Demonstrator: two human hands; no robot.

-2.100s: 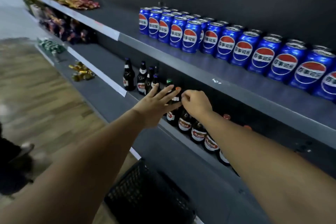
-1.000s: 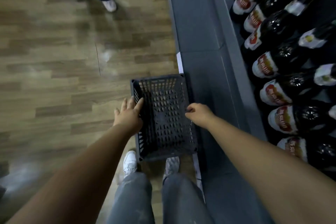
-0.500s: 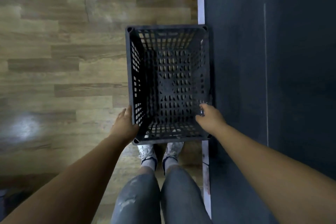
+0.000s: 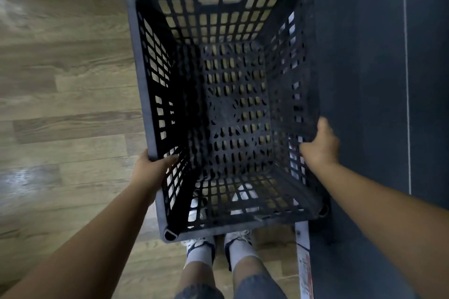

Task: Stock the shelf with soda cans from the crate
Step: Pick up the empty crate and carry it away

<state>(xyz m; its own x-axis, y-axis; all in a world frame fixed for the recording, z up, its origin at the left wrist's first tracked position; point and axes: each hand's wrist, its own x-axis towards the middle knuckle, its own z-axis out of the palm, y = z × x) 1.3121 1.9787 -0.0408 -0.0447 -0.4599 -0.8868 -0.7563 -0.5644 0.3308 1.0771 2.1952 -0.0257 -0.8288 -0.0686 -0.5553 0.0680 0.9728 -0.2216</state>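
The crate point(image 4: 143, 80) is held between the two hands, and its open top is turned up toward the camera. The left hand point(image 4: 151, 167) is closed on the left long rim, with the thumb laid over the edge onto the slotted inner wall. The right hand point(image 4: 320, 145) is curled over the right long rim, almost directly across from the left. Both grips are taken on the half of the crate nearer the body, so most of its length is carried out beyond the hands.

The long axis of the crate is directed straight away from the person, and neither hand is set clearly nearer to it than the other. No soda cans are seen inside. Only the perforated bottom is shown, and wood floor point(image 4: 60, 80) is glimpsed through the slots. The shoes point(image 4: 199, 244) are seen below the near rim and partly through the near wall, so the crate is judged to be lifted off the floor, though this cannot be told for certain.

Just outside the right hand, the dark base of the shelf point(image 4: 364, 80) is found, with a pale edge strip point(image 4: 302, 257) running along its foot. The stocking is judged to be finished or nearly so. The coming move is likely governed by that closeness on the right, since the crate's far end can be swung freely only toward the left hand's side.
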